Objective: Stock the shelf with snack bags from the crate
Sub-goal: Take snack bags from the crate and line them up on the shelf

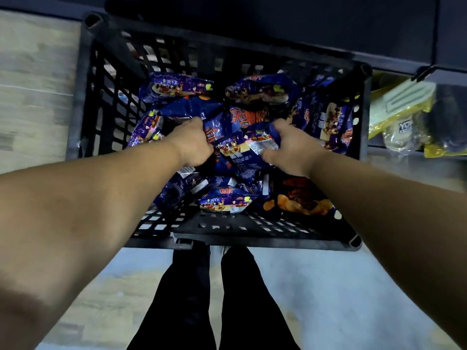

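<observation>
- Blue snack bags [242, 150] lie piled in black crate [227, 233] on the floor.
- Left hand [193, 144] and right hand [294, 147] both closed on bags mid-pile.
- Judged light, puffy, slick, crushable: hold by sealed edges, gently.

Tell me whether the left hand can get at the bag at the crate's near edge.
Probably yes. That bag lies on top, uncovered, just nearer than the left hand, which is already inside the open crate, gripping other bags.
</observation>
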Demonstrator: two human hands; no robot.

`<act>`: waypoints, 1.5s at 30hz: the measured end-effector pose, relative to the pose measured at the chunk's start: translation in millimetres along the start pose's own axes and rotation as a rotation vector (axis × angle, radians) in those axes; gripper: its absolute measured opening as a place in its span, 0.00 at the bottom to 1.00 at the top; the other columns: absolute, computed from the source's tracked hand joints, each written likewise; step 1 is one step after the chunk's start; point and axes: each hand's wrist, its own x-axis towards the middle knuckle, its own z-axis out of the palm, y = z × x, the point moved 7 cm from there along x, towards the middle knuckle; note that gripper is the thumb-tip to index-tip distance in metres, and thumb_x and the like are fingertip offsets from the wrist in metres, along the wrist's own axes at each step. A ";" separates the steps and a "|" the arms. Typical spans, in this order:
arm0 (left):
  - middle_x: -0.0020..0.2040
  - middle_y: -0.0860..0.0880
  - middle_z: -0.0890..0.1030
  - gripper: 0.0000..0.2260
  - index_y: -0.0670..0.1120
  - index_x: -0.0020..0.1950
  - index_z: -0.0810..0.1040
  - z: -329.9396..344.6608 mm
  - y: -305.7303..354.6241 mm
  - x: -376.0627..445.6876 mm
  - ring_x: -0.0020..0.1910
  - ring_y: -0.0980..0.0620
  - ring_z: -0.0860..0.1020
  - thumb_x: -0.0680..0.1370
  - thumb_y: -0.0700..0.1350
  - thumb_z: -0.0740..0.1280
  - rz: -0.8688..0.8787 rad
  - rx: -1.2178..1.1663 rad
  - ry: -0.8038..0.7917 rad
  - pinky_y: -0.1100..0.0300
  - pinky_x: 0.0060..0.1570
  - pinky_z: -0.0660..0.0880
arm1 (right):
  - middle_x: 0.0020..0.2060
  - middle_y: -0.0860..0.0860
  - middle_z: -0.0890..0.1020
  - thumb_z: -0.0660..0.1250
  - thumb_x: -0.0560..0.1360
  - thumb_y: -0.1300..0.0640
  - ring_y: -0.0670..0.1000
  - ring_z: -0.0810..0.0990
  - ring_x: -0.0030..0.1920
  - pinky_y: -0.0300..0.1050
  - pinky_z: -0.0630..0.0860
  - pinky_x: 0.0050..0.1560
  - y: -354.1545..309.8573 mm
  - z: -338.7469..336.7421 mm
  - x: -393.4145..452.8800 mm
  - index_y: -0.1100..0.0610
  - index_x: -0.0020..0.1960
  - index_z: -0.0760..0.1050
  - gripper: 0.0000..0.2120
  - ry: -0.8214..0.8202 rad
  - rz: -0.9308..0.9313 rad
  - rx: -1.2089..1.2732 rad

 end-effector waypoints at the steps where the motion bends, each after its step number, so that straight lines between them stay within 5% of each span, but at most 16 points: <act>1: 0.69 0.43 0.68 0.27 0.44 0.74 0.59 4.0 -0.2 2.1 0.63 0.42 0.71 0.78 0.43 0.65 0.006 -0.010 -0.015 0.52 0.65 0.68 | 0.49 0.51 0.72 0.66 0.77 0.51 0.55 0.73 0.49 0.45 0.68 0.47 1.0 -0.3 -0.6 0.54 0.63 0.64 0.19 0.005 -0.002 -0.024; 5: 0.77 0.43 0.56 0.36 0.48 0.79 0.48 13.0 -4.3 6.1 0.74 0.41 0.59 0.78 0.45 0.67 0.019 0.078 -0.031 0.49 0.73 0.59 | 0.46 0.49 0.72 0.67 0.75 0.52 0.54 0.73 0.47 0.44 0.65 0.45 5.3 3.1 -4.3 0.52 0.58 0.65 0.16 -0.001 -0.006 -0.101; 9: 0.74 0.42 0.58 0.32 0.51 0.77 0.56 13.4 3.1 2.7 0.73 0.39 0.55 0.78 0.57 0.66 0.036 0.313 -0.032 0.43 0.71 0.58 | 0.49 0.51 0.75 0.66 0.75 0.48 0.56 0.75 0.49 0.51 0.75 0.49 5.7 1.0 -11.1 0.54 0.62 0.66 0.20 0.047 -0.017 -0.110; 12: 0.72 0.43 0.61 0.27 0.48 0.74 0.62 13.0 8.9 0.4 0.72 0.41 0.57 0.78 0.56 0.65 0.099 0.358 -0.009 0.44 0.69 0.60 | 0.49 0.50 0.71 0.65 0.76 0.48 0.54 0.72 0.48 0.49 0.73 0.48 2.7 -12.7 -16.8 0.56 0.66 0.66 0.23 0.154 -0.005 -0.106; 16: 0.63 0.41 0.74 0.16 0.43 0.63 0.67 11.4 13.2 -8.5 0.64 0.39 0.70 0.81 0.52 0.60 0.147 0.352 0.019 0.44 0.70 0.59 | 0.47 0.51 0.71 0.65 0.75 0.47 0.56 0.72 0.46 0.46 0.66 0.42 -6.3 -30.8 -21.7 0.56 0.59 0.67 0.18 0.329 -0.062 -0.207; 19: 0.59 0.41 0.77 0.13 0.44 0.59 0.67 -5.1 16.4 -13.4 0.61 0.40 0.73 0.81 0.51 0.58 0.176 0.362 0.153 0.42 0.72 0.54 | 0.58 0.56 0.73 0.65 0.75 0.47 0.60 0.73 0.56 0.48 0.69 0.46 -10.4 -34.7 -22.7 0.58 0.67 0.66 0.25 0.401 -0.081 -0.277; 21: 0.58 0.41 0.77 0.16 0.43 0.62 0.67 -18.7 13.6 -14.4 0.60 0.40 0.74 0.81 0.53 0.59 0.164 0.272 0.236 0.44 0.70 0.60 | 0.63 0.58 0.71 0.65 0.74 0.47 0.61 0.71 0.61 0.52 0.70 0.54 -13.6 -31.4 -25.9 0.58 0.72 0.63 0.30 0.427 -0.091 -0.339; 25: 0.54 0.41 0.76 0.23 0.40 0.64 0.65 -34.4 -6.6 -16.3 0.52 0.40 0.75 0.78 0.54 0.65 0.085 0.066 0.301 0.52 0.48 0.70 | 0.70 0.57 0.65 0.66 0.75 0.45 0.61 0.66 0.66 0.55 0.67 0.64 -23.2 0.1 -30.5 0.54 0.77 0.54 0.37 0.325 -0.162 -0.539; 30: 0.60 0.40 0.75 0.25 0.42 0.67 0.63 -34.4 -22.8 -12.6 0.58 0.39 0.75 0.78 0.54 0.66 0.047 -0.018 0.305 0.50 0.56 0.72 | 0.77 0.53 0.54 0.64 0.74 0.38 0.58 0.58 0.72 0.55 0.61 0.70 -23.3 45.0 -34.1 0.54 0.79 0.43 0.45 0.077 -0.255 -0.537; 38: 0.56 0.45 0.78 0.19 0.45 0.65 0.66 -33.4 -18.5 -14.4 0.52 0.43 0.77 0.78 0.51 0.66 0.061 -0.195 0.290 0.54 0.53 0.74 | 0.77 0.49 0.55 0.60 0.77 0.39 0.55 0.58 0.72 0.51 0.58 0.71 -24.2 55.9 -42.6 0.49 0.79 0.48 0.37 0.002 -0.307 -0.425; 45: 0.56 0.48 0.80 0.21 0.47 0.66 0.67 -25.0 -28.5 -11.7 0.53 0.45 0.79 0.76 0.52 0.68 0.054 -0.337 0.248 0.51 0.56 0.77 | 0.73 0.51 0.61 0.57 0.80 0.46 0.59 0.71 0.65 0.51 0.73 0.59 -46.4 50.7 -23.2 0.52 0.77 0.54 0.28 -0.005 -0.305 -0.300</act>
